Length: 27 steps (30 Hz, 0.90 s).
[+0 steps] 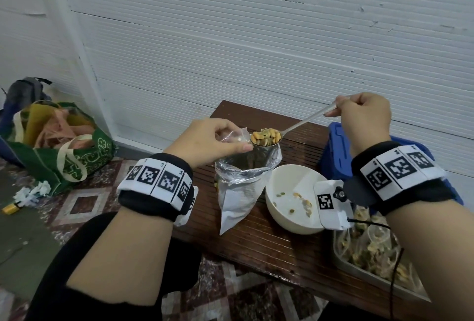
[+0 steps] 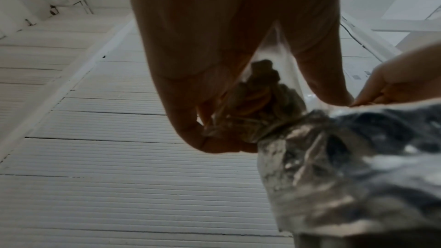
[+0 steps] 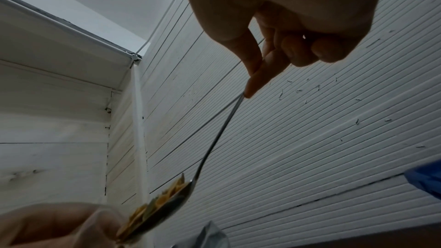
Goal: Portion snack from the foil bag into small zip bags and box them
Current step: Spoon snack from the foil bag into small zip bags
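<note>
An open foil bag [image 1: 241,184] stands on the dark wooden table [image 1: 277,249]. Just above its mouth my left hand [image 1: 218,141] pinches a small clear zip bag [image 1: 234,136] open. My right hand [image 1: 359,118] grips the handle of a metal spoon [image 1: 302,122], whose bowl is heaped with orange and green snack [image 1: 265,136] at the zip bag's mouth. In the left wrist view the zip bag [image 2: 260,97] holds some snack between my fingers, beside the foil bag [image 2: 346,167]. The right wrist view shows the loaded spoon [image 3: 214,144] from below.
A white bowl [image 1: 284,184] with a few snack pieces sits right of the foil bag. A metal tray [image 1: 359,267] of filled zip bags lies at the front right. A blue box [image 1: 338,151] stands behind it. A green shopping bag [image 1: 64,146] sits on the floor at left.
</note>
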Available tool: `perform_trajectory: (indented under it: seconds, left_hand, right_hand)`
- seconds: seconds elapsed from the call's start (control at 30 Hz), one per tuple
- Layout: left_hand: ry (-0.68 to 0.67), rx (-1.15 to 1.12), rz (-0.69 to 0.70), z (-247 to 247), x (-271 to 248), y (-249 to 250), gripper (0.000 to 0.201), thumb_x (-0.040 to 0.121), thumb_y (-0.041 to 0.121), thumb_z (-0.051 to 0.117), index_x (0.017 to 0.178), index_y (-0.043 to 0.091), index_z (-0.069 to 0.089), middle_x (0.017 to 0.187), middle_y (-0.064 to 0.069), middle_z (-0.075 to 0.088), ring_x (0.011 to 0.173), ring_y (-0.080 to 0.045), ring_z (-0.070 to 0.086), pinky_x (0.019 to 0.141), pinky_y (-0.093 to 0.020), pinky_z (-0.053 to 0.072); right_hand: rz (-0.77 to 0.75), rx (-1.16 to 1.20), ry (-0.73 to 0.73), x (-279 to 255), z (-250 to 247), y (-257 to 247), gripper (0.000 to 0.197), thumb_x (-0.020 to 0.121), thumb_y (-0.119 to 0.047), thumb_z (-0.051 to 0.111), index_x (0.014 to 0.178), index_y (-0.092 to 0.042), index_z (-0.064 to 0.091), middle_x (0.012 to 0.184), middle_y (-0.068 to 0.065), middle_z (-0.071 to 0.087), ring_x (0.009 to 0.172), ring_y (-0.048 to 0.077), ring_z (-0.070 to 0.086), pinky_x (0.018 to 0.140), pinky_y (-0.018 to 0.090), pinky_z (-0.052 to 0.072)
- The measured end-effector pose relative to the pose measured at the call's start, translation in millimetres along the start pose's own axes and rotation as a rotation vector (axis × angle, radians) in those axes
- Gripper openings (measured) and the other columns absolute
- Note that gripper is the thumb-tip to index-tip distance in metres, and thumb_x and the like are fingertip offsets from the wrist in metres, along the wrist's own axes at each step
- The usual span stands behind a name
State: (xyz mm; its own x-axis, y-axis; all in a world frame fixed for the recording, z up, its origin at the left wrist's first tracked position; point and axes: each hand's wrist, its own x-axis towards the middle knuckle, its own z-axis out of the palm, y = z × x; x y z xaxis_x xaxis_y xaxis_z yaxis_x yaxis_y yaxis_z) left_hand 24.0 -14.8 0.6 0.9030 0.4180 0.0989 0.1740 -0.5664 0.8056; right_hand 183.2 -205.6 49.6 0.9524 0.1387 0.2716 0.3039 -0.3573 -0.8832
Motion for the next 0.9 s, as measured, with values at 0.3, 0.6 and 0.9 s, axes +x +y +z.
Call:
perform_trajectory:
  seconds: [0.3,0.6,0.9]
  left_hand:
    - [-0.012,0.048,0.016,14.5,3.2,3.4,0.035,0.068,0.05,0.079,0.097,0.035,0.066,0.091,0.018,0.065,0.08,0.007,0.057,0.06,-0.003,0.04]
    - [0.096,-0.094,0.056,28.6,5.2,4.1,0.038,0.067,0.045,0.082,0.097,0.026,0.068,0.091,0.011,0.068,0.085,-0.002,0.062,0.07,-0.009,0.048]
    - [0.175,-0.201,0.013,15.1,5.0,2.8,0.043,0.069,0.056,0.066,0.097,0.023,0.062,0.104,0.008,0.064,0.098,-0.008,0.059,0.08,-0.014,0.048]
  right_hand:
    - [-0.042,0.008,-0.063,-8.9,20.5,-2.5,0.024,0.094,-0.017,0.055,0.077,-0.006,0.068,0.063,-0.011,0.061,0.068,-0.002,0.052,0.058,0.009,0.035]
    - [-0.215,0.166,-0.148,-24.6,26.6,-18.3,0.019,0.094,-0.016,0.057,0.075,-0.016,0.055,0.068,-0.004,0.068,0.073,0.008,0.064,0.065,0.004,0.044]
    - [-0.442,0.321,0.034,-17.8,2.7,-35.0,0.019,0.093,-0.014,0.059,0.077,-0.022,0.053,0.079,-0.004,0.066,0.074,0.004,0.067,0.074,0.017,0.05]
